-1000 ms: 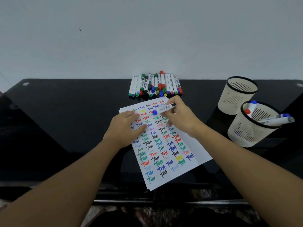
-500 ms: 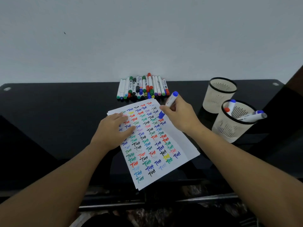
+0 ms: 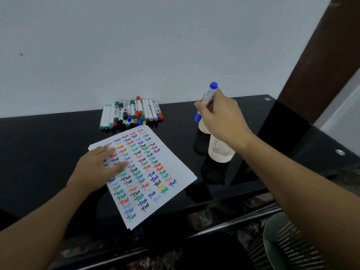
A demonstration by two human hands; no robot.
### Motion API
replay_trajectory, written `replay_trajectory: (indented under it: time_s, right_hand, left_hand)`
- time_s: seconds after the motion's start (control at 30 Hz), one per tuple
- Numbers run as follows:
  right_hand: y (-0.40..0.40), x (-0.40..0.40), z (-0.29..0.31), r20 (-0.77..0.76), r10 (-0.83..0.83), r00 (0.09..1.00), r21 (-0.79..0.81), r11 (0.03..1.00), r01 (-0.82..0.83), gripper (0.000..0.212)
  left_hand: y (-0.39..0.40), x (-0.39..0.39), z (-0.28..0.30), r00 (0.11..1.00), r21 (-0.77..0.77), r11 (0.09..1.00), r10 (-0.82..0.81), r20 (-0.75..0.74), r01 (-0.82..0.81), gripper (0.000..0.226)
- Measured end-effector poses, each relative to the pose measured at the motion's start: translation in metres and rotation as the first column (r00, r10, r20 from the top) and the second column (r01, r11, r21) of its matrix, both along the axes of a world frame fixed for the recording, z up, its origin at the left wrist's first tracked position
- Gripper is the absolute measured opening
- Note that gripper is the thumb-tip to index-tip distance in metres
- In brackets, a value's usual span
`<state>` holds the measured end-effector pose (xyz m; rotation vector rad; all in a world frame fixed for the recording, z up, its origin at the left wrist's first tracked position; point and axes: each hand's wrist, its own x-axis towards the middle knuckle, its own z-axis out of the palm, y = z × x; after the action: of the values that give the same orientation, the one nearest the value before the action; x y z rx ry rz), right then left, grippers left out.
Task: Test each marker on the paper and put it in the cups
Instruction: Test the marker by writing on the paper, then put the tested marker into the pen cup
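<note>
A: Marker [image 3: 207,98], white barrel with blue ends — where is it in the head view?
B: Up in the right hand [image 3: 222,117], fingers and thumb curled round its barrel. It stands tilted, one blue end up against the wall, the other poking out below the fingers, above the cups.
A: And the cups?
B: Two cream mesh cups on the black table [image 3: 48,149]. The near cup [image 3: 221,152] shows below the wrist; the far cup [image 3: 202,127] is mostly hidden by the hand. I cannot tell what is inside either.
A: The left hand [image 3: 97,168]?
B: Flat on the paper [image 3: 171,164], fingers straight and slightly spread, pressing its left part. The sheet is covered with coloured "Test" marks.
A: Other markers?
B: A pile of markers [image 3: 132,114] lies against the wall, just beyond the paper's far edge.
</note>
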<state>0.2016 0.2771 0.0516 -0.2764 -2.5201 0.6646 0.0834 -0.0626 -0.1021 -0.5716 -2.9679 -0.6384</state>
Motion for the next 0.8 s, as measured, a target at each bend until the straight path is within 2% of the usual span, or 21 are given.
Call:
replay_trajectory:
  time_s: [0.2, 0.33, 0.63, 0.8]
  right_hand:
    - [0.031, 0.020, 0.008, 0.000, -0.193, 0.981, 0.042, 0.980, 0.193, 0.027]
    - [0.039, 0.027, 0.003, 0.040, -0.251, 0.967, 0.044, 0.968, 0.249, 0.029]
    - [0.043, 0.030, -0.009, 0.169, -0.278, 0.946, 0.036, 0.961, 0.275, 0.032]
    - [0.038, 0.027, -0.008, 0.139, -0.250, 0.958, -0.013, 0.967, 0.254, 0.041]
  left_hand:
    - [-0.004, -0.001, -0.003, 0.999, -0.008, 1.000, -0.026, 0.031, 0.026, 0.113]
    - [-0.003, 0.000, -0.003, 0.999, -0.020, 0.999, -0.040, 0.023, 0.040, 0.115]
    - [-0.005, -0.004, -0.005, 0.999, -0.035, 0.998, -0.048, 0.024, 0.049, 0.112]
    - [-0.005, -0.004, -0.006, 0.999, -0.021, 0.998, -0.051, 0.017, 0.052, 0.113]
